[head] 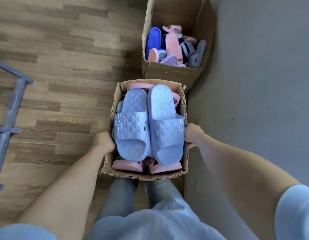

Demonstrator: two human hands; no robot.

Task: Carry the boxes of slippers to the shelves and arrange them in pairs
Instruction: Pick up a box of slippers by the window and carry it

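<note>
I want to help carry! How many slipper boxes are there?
2. Near box: held by left hand and right hand. Far box: on the floor ahead. Others may be hidden.

The small brown corrugated cardboard box [146, 176] is matt and rough, its torn rim baring the fluted paper core, and the taller brown cardboard box [174, 75] has the same dull, scuffed skin. The pale blue quilted slippers [133, 122] look like soft moulded plastic with a faint sheen, while the pink slippers [127, 166] look smoother. The plank floor [63, 49] shows wood grain, the grey wall [262, 66] is matt, and the blue-grey frame [11, 104] looks like painted metal.
</note>
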